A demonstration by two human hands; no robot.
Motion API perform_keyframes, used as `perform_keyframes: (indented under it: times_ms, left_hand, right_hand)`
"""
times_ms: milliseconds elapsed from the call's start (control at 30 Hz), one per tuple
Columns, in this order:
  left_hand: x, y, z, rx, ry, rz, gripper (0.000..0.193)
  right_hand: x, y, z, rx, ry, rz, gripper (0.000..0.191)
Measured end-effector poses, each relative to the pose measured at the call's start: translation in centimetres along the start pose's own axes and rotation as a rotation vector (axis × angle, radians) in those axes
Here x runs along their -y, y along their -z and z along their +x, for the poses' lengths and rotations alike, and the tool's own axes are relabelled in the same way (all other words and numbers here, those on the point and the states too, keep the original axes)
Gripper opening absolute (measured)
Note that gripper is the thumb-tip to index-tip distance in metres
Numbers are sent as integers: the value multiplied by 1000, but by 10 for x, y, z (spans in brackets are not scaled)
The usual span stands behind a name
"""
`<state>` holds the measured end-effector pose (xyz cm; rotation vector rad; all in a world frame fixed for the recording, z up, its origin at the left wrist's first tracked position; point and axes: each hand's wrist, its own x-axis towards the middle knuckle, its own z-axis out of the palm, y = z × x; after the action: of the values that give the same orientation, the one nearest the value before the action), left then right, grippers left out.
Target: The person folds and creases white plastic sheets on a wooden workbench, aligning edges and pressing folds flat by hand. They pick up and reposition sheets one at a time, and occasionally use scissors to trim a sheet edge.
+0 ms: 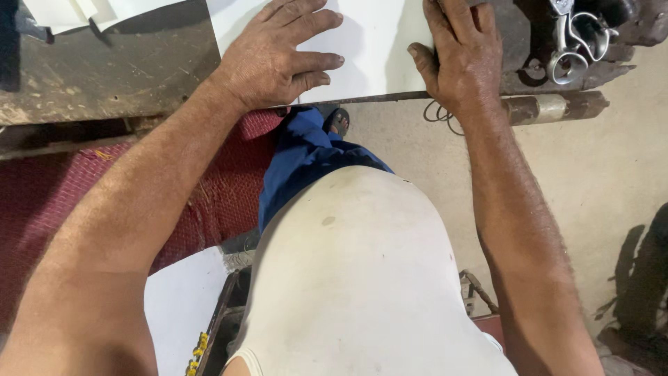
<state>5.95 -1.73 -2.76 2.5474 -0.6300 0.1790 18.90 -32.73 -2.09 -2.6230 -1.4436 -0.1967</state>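
Both hands press flat on a white sheet (369, 49) that lies on a worn, dark bench (104, 76), its near edge flush with the bench's front lip. The left hand (278, 56) is spread wide, palm down, fingers fanned across the sheet's left part and holding nothing. The right hand (463, 59) rests on the sheet's right edge with fingers extended and the thumb hooked along the side, also gripping nothing; whether it overlaps onto the bare bench beyond cannot be told. More white sheets (76, 12) sit at the bench's far left, well apart. A metal clamp-like tool (577, 42) lies to the right of the right hand, near a short pipe (557, 108) jutting from the bench edge. Below, a red woven mat (42, 195) covers the floor and a sandalled foot (337, 122) stands just under the bench lip. The likely risk is the sheet sliding or skewing: only palm pressure holds it, so uneven weight between the hands could swing it. The sheet's edge under the right thumb could cut if the hand slips along it.
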Motion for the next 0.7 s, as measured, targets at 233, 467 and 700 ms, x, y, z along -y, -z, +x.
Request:
perform_keyframes:
  times_ms: [233,467,700]
  left_hand:
    - [-4,5,4,-2,-16,29,24]
    - [-7,10,4,-6,-7,29,27]
    - [-7,9,4,-7,-3,34,28]
  right_hand:
    - [2,-1,-1,2,-19,18,59]
    - [4,3,1,0,-21,9,59]
    - [3,1,0,18,-36,22,61]
